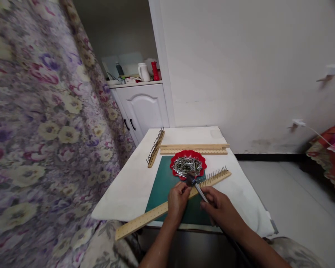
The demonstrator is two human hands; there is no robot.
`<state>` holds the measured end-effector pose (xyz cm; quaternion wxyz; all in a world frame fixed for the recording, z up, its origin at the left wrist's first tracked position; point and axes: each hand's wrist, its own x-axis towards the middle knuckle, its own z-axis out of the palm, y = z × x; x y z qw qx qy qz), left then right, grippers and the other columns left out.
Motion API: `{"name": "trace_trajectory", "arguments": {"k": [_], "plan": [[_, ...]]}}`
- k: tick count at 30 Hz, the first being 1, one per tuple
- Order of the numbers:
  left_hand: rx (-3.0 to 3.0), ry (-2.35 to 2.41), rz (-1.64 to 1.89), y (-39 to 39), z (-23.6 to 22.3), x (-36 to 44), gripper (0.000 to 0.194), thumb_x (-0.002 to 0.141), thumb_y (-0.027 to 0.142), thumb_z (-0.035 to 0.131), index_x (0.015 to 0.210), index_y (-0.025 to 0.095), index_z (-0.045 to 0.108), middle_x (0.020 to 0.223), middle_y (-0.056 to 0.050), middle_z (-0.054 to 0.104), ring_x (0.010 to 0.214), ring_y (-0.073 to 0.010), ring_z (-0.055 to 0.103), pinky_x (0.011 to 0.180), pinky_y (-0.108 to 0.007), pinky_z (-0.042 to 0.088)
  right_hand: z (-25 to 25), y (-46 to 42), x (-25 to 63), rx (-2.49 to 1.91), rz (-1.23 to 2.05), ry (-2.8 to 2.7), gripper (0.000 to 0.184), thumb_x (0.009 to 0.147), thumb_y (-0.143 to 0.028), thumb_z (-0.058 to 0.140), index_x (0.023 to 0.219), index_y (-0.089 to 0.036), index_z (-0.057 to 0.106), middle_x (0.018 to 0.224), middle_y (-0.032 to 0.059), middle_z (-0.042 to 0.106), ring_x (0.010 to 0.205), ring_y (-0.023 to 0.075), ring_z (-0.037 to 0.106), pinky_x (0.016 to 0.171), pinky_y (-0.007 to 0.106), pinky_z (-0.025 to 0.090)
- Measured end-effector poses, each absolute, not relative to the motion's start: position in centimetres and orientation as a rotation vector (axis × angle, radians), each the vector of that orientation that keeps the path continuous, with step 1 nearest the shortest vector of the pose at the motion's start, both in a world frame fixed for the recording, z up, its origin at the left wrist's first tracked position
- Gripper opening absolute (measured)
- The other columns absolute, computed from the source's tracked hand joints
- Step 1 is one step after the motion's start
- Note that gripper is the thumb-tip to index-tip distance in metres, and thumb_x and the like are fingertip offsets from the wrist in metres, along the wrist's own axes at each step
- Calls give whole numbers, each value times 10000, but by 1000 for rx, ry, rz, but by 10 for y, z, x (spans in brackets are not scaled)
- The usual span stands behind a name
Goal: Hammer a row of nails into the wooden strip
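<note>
My right hand (222,206) is closed around the metal handle of a hammer (199,191). The hammer's dark head is close to the fingertips of my left hand (177,201), just above a wooden strip (145,219). The fingers of my left hand are pinched together over the strip; whatever is between them is too small to make out. The strip lies at a slant across a green mat (163,175), with upright nails (216,174) along its right end and small holes along its left part. Behind the hammer sits a red scalloped dish (173,160) full of loose silver nails (187,166).
A white-covered table (123,197) carries the work. Another wooden strip (156,148) with upright nails stands at the left, and bare strips (194,149) lie behind the dish. A floral curtain (58,130) hangs at the left; a white wall (229,74) rises behind.
</note>
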<state>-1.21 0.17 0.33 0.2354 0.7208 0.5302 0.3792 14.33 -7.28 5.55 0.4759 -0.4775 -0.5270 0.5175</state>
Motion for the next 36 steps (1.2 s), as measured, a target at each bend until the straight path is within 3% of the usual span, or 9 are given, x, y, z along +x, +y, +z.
{"name": "trace_trajectory", "arguments": {"k": [13, 22, 27, 36], "plan": [[1880, 1359, 1076, 1, 7, -15, 141, 762, 216, 537, 753, 184, 674, 751, -12, 617, 676, -143, 558, 632, -230, 385, 60, -65, 154, -1121, 1261, -1190, 279, 798, -249, 565, 1072, -204, 532, 663, -47, 627, 317, 52, 439, 315, 163, 314], [2096, 1408, 1074, 30, 43, -38, 161, 818, 218, 484, 781, 185, 637, 773, -19, 620, 708, -153, 562, 648, -237, 388, 63, -51, 159, -1065, 1206, -1098, 262, 796, -297, 585, 1022, -179, 526, 679, -38, 614, 325, 43, 436, 321, 158, 287], [2353, 1712, 730, 68, 57, -28, 152, 798, 154, 482, 771, 176, 630, 813, -37, 632, 766, -163, 574, 679, -241, 378, 64, -50, 156, -1067, 1211, -1085, 267, 780, -302, 588, 1015, -187, 534, 662, -40, 611, 317, 54, 428, 326, 181, 296], [2266, 1982, 268, 105, 50, -7, 155, 757, 167, 530, 756, 116, 676, 824, -149, 696, 815, -247, 633, 727, -311, 436, 64, -50, 156, -1064, 1245, -1090, 270, 772, -301, 596, 1008, -185, 536, 636, -52, 609, 325, 44, 425, 303, 149, 287]]}}
